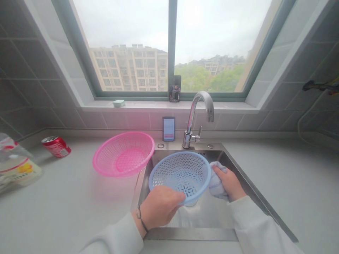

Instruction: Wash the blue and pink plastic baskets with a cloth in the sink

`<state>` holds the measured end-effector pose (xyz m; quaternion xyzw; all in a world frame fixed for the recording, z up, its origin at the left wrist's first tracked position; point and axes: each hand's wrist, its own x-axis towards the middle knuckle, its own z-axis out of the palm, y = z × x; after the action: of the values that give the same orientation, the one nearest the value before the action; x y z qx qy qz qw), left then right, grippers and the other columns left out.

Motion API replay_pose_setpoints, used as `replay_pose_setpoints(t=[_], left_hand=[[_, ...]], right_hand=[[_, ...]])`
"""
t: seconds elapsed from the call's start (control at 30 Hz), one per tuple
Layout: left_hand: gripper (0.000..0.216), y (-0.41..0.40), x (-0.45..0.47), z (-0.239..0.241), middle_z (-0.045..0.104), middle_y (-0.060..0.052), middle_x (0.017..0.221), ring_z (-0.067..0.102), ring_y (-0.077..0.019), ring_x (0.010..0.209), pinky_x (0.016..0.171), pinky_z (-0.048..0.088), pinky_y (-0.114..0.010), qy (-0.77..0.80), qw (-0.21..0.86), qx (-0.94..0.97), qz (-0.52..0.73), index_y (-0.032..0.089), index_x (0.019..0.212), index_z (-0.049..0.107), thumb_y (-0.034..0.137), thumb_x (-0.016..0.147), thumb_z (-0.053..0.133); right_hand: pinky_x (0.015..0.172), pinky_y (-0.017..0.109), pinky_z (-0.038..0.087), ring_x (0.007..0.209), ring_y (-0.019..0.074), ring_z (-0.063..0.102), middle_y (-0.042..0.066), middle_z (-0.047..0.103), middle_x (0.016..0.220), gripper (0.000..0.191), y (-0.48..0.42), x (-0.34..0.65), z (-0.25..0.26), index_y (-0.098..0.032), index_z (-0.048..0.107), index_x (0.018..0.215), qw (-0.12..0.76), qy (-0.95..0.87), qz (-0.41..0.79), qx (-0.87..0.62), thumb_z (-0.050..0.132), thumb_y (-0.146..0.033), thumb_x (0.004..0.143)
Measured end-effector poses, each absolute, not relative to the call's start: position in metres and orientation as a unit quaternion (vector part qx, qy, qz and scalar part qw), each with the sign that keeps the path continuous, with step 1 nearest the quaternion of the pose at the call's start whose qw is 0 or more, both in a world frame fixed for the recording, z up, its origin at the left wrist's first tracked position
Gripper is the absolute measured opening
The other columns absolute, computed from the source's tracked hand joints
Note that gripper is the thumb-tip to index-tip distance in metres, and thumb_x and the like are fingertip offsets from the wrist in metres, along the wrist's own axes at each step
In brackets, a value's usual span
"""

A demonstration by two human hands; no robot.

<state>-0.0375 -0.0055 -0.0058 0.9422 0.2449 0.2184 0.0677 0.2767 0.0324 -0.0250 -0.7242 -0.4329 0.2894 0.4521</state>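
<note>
Okay, I'm holding a light-blue perforated plastic basket (pixel 180 176) tilted on its edge above the basin of the stainless-steel sink (pixel 190 233). My left hand (pixel 159 206) is gripping the basket's near rim, wrapped firmly over the edge, with a thin black cord bracelet (pixel 140 218) sitting on the wrist. My right hand (pixel 230 182) is closing narrow around a pale blue-white cloth (pixel 217 185), pressing it against the basket's right rim.

Left of the sink, a pink perforated plastic basket (pixel 123 154) is resting on the pale grey countertop (pixel 66 211). Farther left of the sink, a red aluminium drink can (pixel 56 146) is lying on its side, beside a clear printed plastic bag (pixel 16 164). At the sink's back edge, a chrome gooseneck faucet (pixel 197 113) is standing, with a small black-framed phone (pixel 168 128) propped just left of it.
</note>
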Motion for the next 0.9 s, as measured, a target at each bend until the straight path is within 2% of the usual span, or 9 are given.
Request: replay_pose_setpoints(t=[0.33,0.47,0.67,0.83,0.9], left_hand=[[0.015,-0.009,-0.036,0.005,0.069,-0.004,0.074,0.063,-0.0193,0.063,0.054,0.037,-0.029,0.235,0.030,0.953,0.186,0.020,0.097,0.058,0.021,0.096,0.043],[0.014,-0.011,-0.034,0.010,0.068,-0.004,0.071,0.062,-0.0177,0.062,0.054,0.038,-0.027,0.226,0.017,0.958,0.174,0.020,0.093,0.057,0.019,0.094,0.043],[0.011,-0.012,-0.032,0.004,0.070,-0.004,0.073,0.063,-0.0189,0.063,0.055,0.042,-0.029,0.238,0.031,0.949,0.202,0.020,0.093,0.057,0.020,0.092,0.045],[0.006,-0.010,-0.030,-0.006,0.068,-0.005,0.071,0.062,-0.0200,0.063,0.056,0.044,-0.029,0.288,0.040,0.935,0.204,0.020,0.085,0.057,0.020,0.084,0.050],[0.008,-0.008,-0.031,-0.010,0.066,-0.005,0.070,0.061,-0.0199,0.063,0.057,0.044,-0.029,0.311,0.051,0.925,0.213,0.020,0.083,0.057,0.025,0.087,0.051]], right_hand=[[0.066,0.034,0.052,0.074,0.0270,0.069,0.008,0.075,0.071,0.041,0.025,0.276,-0.014,-0.018,0.071,0.077,0.448,-0.425,0.303,-0.726,0.066,-0.058,0.069],[0.067,0.035,0.053,0.074,0.0270,0.069,0.009,0.075,0.074,0.044,0.025,0.280,-0.019,-0.017,0.072,0.078,0.458,-0.418,0.308,-0.721,0.068,-0.060,0.068],[0.065,0.034,0.053,0.074,0.0265,0.069,0.009,0.075,0.076,0.046,0.027,0.286,-0.025,-0.017,0.071,0.082,0.464,-0.406,0.327,-0.717,0.070,-0.060,0.067],[0.060,0.034,0.052,0.068,0.0256,0.069,0.008,0.074,0.071,0.046,0.035,0.284,-0.028,-0.016,0.070,0.081,0.476,-0.405,0.348,-0.699,0.071,-0.060,0.067],[0.060,0.034,0.052,0.067,0.0260,0.069,0.009,0.074,0.072,0.046,0.038,0.282,-0.028,-0.016,0.070,0.081,0.472,-0.413,0.347,-0.698,0.072,-0.060,0.066]])
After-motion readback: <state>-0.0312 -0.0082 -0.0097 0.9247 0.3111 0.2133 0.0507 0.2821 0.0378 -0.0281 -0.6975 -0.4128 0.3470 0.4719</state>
